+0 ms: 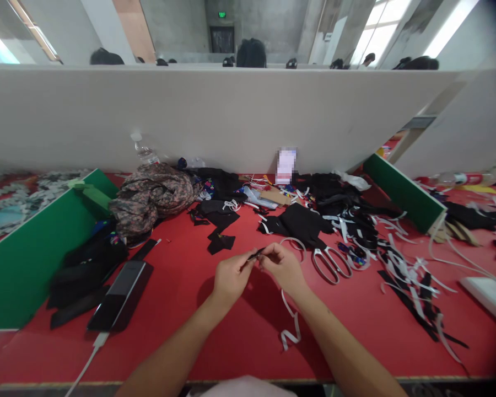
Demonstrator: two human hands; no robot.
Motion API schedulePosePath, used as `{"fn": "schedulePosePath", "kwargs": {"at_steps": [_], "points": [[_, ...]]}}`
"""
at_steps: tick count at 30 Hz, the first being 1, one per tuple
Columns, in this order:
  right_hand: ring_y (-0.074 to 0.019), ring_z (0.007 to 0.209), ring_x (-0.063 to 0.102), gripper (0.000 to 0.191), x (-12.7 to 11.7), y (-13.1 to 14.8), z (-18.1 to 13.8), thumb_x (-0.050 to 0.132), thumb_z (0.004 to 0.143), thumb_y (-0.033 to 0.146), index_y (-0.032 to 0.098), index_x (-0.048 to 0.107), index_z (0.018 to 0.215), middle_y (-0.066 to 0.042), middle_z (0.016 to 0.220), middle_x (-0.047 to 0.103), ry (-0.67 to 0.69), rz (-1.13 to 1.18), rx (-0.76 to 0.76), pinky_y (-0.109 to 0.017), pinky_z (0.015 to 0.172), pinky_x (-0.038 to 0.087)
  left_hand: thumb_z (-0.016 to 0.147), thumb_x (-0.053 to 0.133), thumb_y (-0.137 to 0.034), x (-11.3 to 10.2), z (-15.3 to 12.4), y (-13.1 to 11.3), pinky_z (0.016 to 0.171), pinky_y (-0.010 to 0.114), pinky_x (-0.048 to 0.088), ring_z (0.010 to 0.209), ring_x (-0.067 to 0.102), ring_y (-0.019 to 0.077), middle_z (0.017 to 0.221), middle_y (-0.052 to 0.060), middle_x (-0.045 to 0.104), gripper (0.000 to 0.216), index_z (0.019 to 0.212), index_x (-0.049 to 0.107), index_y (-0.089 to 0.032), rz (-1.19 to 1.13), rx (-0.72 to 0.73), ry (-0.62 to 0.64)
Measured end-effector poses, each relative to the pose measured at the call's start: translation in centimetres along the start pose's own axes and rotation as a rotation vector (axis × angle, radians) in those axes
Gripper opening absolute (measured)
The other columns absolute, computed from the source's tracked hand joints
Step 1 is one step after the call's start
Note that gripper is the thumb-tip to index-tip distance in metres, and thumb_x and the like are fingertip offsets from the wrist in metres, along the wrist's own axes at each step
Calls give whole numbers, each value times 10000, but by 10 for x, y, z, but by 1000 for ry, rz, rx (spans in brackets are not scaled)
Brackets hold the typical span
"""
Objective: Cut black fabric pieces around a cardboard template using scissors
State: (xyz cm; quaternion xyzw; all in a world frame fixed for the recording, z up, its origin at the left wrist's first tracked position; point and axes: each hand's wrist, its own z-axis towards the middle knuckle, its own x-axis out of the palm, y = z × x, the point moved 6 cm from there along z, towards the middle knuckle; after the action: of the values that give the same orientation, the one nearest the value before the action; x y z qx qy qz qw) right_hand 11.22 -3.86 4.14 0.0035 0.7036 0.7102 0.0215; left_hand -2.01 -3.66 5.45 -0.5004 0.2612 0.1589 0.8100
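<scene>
Both my hands meet above the middle of the red table (182, 309). My left hand (230, 274) and my right hand (281, 266) each pinch an end of a small black strip (255, 255) held between them. A white elastic band (290, 320) hangs down from under my right hand and curls onto the table. Large silver scissors (330, 263) lie just right of my right hand, shut and untouched. Scraps of black cloth (220, 220) lie beyond my hands.
A dark phone (119, 295) with a white cable lies at the left beside black cloth. A patterned bundle of fabric (152, 196) sits at the back left. Green dividers (28, 248) (403, 190) flank the table. Black and white strips (409, 275) litter the right side. A grey partition wall (231, 116) stands behind.
</scene>
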Motion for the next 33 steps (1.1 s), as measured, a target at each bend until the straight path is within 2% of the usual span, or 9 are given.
{"fn": "schedulePosePath", "kwargs": {"at_steps": [8,19,33], "points": [[-128,568,541,101,0,1,-1,597,692,235,196,504,691,25,609,570,1,-55,-49,-259,573,440,817,495,-224,-1,0,0,748,246,508,873,645,156,983,31,684,270,1049,630,-198,13,-3,-2],[-123,525,533,132,4,1,0,595,693,233,207,471,658,47,544,552,38,137,-30,-271,571,437,807,497,-180,1,-4,-2,742,245,518,825,656,148,989,39,682,290,1074,612,-185,148,193,-72],[-104,521,513,104,7,-4,-1,590,660,168,196,491,645,58,528,544,17,292,52,-249,570,429,813,490,-180,0,-4,-3,734,241,515,827,654,142,988,39,682,286,1071,612,-195,139,188,-75]]}}
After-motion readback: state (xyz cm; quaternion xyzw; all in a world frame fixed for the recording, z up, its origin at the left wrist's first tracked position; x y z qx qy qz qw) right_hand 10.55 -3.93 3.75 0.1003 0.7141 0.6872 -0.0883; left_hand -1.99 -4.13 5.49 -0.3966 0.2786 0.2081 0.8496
